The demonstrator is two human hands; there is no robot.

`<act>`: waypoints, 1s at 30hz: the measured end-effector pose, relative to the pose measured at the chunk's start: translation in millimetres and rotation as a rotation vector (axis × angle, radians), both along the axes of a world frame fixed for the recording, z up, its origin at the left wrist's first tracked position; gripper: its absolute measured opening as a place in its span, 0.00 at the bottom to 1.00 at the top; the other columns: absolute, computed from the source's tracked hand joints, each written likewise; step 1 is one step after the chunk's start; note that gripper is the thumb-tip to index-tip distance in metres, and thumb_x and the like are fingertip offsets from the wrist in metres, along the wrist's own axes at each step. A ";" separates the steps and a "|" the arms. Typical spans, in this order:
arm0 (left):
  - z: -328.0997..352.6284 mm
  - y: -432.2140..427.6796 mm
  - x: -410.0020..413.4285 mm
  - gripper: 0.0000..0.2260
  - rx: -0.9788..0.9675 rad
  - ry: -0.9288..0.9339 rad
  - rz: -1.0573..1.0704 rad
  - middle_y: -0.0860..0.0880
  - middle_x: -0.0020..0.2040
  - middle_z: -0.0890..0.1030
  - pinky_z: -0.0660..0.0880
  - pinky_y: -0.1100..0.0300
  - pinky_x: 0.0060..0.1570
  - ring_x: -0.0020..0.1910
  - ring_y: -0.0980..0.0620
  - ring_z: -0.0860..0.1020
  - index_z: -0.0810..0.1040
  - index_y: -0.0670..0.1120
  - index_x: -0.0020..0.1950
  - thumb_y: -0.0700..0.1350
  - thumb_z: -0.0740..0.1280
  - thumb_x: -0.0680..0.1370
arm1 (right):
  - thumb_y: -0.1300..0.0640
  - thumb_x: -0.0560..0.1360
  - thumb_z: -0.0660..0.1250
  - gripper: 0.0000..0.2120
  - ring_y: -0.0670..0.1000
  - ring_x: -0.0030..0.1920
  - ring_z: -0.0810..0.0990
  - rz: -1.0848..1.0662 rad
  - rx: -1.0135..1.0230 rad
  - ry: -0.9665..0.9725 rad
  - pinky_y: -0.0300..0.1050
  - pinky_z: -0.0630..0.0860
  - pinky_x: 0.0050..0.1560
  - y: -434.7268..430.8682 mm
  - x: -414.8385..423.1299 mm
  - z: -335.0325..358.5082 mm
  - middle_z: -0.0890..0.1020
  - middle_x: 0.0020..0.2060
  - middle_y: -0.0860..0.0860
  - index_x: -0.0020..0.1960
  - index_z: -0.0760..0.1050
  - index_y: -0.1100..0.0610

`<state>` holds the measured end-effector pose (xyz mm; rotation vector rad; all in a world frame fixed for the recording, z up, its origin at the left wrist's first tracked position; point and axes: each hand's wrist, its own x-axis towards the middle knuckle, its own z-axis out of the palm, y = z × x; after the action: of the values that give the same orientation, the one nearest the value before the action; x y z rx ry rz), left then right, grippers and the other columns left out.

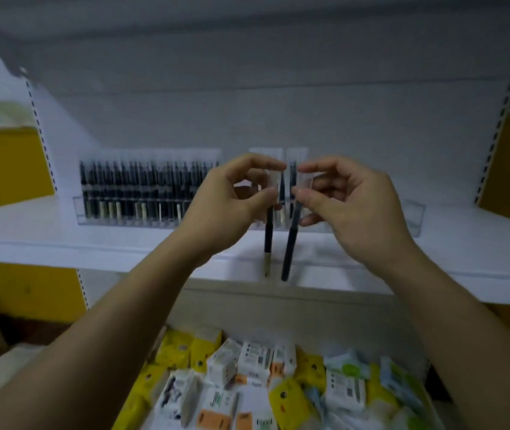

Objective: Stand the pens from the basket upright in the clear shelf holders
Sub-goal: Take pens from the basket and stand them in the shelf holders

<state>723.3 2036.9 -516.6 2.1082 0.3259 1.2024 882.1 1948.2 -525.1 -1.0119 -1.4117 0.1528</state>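
Observation:
My left hand (232,200) pinches a black pen (268,240) near its top; the pen hangs point down with a pale tip. My right hand (343,197) pinches a second black pen (289,249) the same way, just to the right of the first. Both pens hang in front of the white shelf's (464,252) front edge. Behind the hands, the clear holder (117,217) stands on the shelf, its left part packed with several upright dark pens (142,187). The holder's right end (415,215) looks empty. The basket is not in view.
Below the shelf lies a heap of small boxes and packets (266,383) in yellow, white, orange and green. Slotted shelf uprights (38,119) (495,131) flank the bay. Yellow panels (2,162) stand on both sides.

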 end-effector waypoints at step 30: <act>68.5 83.9 102.9 0.12 0.137 -0.056 0.217 0.55 0.46 0.81 0.81 0.56 0.40 0.40 0.58 0.82 0.80 0.59 0.48 0.40 0.71 0.75 | 0.65 0.71 0.74 0.11 0.53 0.39 0.84 -0.148 0.071 0.037 0.49 0.83 0.35 112.3 110.2 59.8 0.80 0.40 0.52 0.47 0.78 0.51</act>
<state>826.2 2120.8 -448.1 2.1939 0.4687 1.4428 992.3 2060.6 -465.3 -1.0451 -1.2945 0.0126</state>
